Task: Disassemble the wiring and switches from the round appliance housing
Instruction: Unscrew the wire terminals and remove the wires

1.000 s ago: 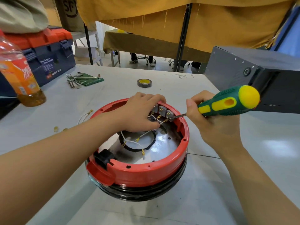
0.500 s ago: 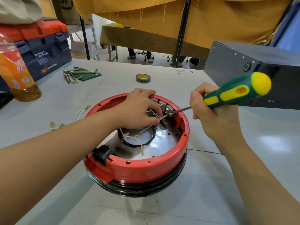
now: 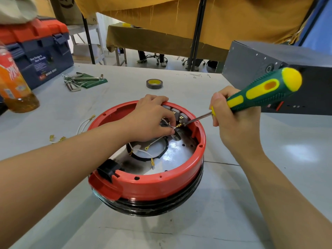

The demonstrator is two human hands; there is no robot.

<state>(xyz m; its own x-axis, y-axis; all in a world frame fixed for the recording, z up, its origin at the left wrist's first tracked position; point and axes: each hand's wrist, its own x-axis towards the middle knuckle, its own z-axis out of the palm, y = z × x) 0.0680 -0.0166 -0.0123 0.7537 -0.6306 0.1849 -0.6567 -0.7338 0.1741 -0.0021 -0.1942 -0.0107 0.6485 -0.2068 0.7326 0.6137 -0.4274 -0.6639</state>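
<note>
The round red housing sits near the middle of the grey table, open side up, on a black ring base. Inside it lie a shiny metal floor, a black ring, and loose white wires ending in brass terminals; a row of grey switches is fixed along the far inner wall, and a black block sits at the near-left rim. The left hand reaches in from the left over the far rim, its forearm crossing the housing's left side, thumb and fingers pinching a white wire just beside its brass connector below the switches. The right hand is wrapped around the green-and-yellow screwdriver, fist closed on the front of the handle. The tool's long axis runs from upper right, where the yellow butt end points away and up, down to lower left, where the metal tip meets the connector at the rightmost switch. On the table to the far left stand an orange drink bottle, partly full, and a blue toolbox with a closed red lid. Hex keys on a green holder and a roll of tape lie beyond the housing; two more loose white wires lie just left of it. A dark metal box stands at the right.
</note>
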